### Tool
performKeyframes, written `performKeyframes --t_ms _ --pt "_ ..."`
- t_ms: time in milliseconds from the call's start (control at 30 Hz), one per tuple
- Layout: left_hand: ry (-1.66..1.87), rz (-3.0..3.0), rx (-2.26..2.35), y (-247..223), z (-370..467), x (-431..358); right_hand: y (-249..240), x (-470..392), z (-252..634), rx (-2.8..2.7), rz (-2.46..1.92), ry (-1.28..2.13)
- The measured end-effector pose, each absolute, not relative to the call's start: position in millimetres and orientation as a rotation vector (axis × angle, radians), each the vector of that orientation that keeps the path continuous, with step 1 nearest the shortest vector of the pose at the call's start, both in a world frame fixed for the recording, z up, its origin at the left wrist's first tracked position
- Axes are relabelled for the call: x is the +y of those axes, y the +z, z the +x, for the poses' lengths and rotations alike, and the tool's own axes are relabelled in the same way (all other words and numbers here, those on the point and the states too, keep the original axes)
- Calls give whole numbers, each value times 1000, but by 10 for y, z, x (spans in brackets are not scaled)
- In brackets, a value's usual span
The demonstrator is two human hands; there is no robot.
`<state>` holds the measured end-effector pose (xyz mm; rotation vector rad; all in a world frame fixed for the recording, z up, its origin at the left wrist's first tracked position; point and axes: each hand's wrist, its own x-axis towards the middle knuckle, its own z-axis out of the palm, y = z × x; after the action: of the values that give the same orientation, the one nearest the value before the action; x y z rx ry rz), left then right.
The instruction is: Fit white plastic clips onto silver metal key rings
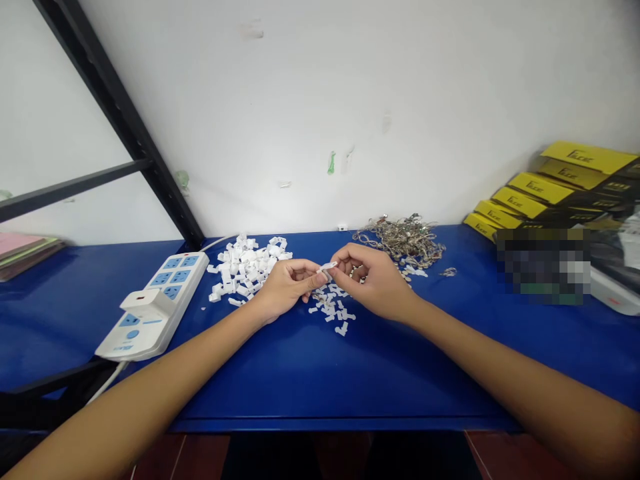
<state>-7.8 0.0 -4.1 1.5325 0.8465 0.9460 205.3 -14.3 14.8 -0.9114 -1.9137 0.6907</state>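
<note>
One small white part [328, 267], slim, pale and slightly tilted, sits between the fingertips of both hands, above the blue table [350, 387]. The left hand [287, 287] pinches its near end between thumb and fingers; the right hand [373, 280] pinches the other end. Below lie flat white pieces [333, 307]; left of the hands is a heap of white blocks [247, 267].
</note>
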Motion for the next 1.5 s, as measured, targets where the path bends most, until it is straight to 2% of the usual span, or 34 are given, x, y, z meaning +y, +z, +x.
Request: performKeyframes --t_ms 200,600,1067,1300,1500 --pt "1025 1530 853 -62 -60 16 141 -160 2048 -1889 -897 698" --pt "1040 1660 890 -93 -98 75 153 -148 2039 -1848 -912 1046" --pt "1044 1821 1015 5 -69 14 159 -140 2053 -1858 -945 934" --pt "1112 1719 931 -15 -76 48 253 -48 2163 -1795 -1042 978" --pt "1111 1660 935 -16 -75 43 362 158 2390 -1678 -1144 811"
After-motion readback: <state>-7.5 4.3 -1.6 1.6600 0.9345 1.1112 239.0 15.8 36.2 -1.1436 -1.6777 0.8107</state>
